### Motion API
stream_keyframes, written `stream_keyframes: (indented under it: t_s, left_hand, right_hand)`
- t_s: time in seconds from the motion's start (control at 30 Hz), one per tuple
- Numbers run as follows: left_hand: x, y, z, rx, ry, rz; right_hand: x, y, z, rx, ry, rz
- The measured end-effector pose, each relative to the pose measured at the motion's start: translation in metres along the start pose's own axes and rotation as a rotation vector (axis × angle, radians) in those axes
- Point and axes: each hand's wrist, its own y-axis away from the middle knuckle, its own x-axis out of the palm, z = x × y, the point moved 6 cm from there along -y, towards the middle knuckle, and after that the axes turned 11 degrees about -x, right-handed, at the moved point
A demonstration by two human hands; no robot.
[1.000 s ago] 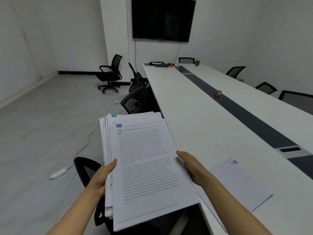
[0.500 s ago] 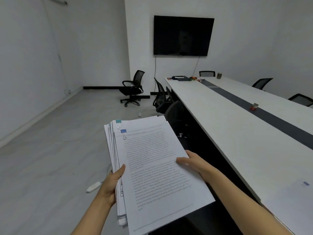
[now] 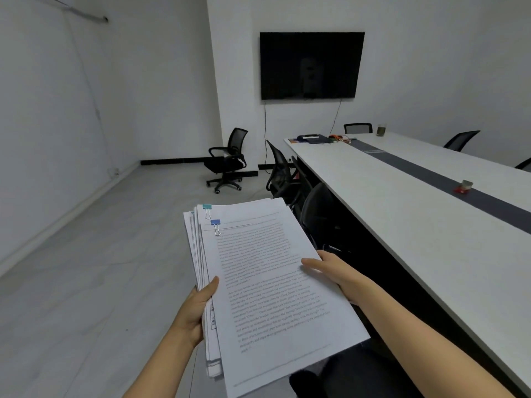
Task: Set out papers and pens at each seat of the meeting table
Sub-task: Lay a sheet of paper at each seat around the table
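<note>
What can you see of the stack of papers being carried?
The stack of papers is a thick, fanned pile of white sheets, the top page densely printed. A blue binder clip and a teal binder clip sit at top-left corners. It is held nearly flat beside the table, the left hand gripping its left edge, the right hand its right edge.

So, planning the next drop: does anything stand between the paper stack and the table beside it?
Nothing visible does: the paper stack hangs beside the table edge. Black chairs sit tucked below it; the small red item lies far off on the dark strip.
</note>
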Motion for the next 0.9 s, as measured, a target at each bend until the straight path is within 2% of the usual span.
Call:
stream_keyframes:
  t_s: [0.27,0.67,0.9]
  left_hand:
    - [-0.024,-0.088,-0.039,-0.06,-0.042,0.044]
    - [-0.043,-0.248,-0.123,-0.239,-0.181,0.256]
    - [-0.047,-0.316,-0.145,-0.34,-0.202,0.365]
  right_hand:
    - [-0.001,-0.081,-0.006,0.043,-0.029,-0.058]
    - [0.0,-0.198,-0.01,0.116,-0.118,-0.328]
    - [0.001,-0.229,-0.007,0.113,-0.241,-0.458]
